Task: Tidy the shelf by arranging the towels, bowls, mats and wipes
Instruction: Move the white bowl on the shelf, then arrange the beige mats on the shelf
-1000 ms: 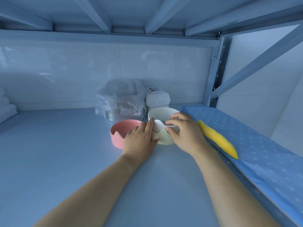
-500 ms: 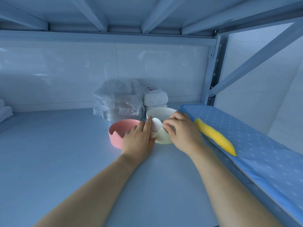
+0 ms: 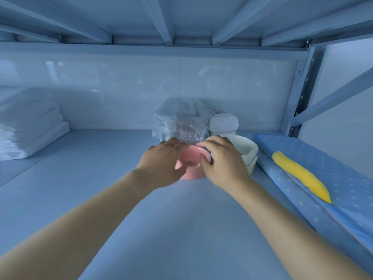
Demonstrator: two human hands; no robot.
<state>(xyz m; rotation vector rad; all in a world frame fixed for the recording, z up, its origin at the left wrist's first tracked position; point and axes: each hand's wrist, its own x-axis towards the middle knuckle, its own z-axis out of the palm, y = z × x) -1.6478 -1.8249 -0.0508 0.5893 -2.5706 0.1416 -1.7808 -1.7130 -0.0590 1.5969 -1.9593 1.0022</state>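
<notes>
Pale blue shelf board (image 3: 181,229), lit evenly; both hands reach in from its near edge.

Left hand (image 3: 161,164): fingers curved round the left side of the pink bowl (image 3: 189,165), motion-blurred. Whether it has firm hold cannot be told. Right hand (image 3: 224,162): thumb on the bowl's near wall, fingers curled over the right rim, pinching it.

The pink bowl is mid-shelf, just beside the white bowls (image 3: 247,152), which appear nested two high. A blue dotted mat (image 3: 333,188) lies along the right side, with a yellow item (image 3: 300,174) on it. A clear plastic bag (image 3: 179,122) stands directly behind the pink bowl. Wipes packs (image 3: 222,123) are stacked behind the white bowls. Folded towels (image 3: 30,130) sit far left by the wall (image 3: 121,87).

Risks, as judged:
- A rim-only pinch may slip if the bowl is lifted.
- A swing to the right could knock the bowl against the white stack and chip it.
- The left fingertips lie close to the bag and could drag or crumple it.

Writing:
- The label (image 3: 217,112) on the top wipes pack shows dark and red patches, illegible.
- A mark (image 3: 189,163) inside the pink bowl is blurred and unreadable.
- No brand is legible.
</notes>
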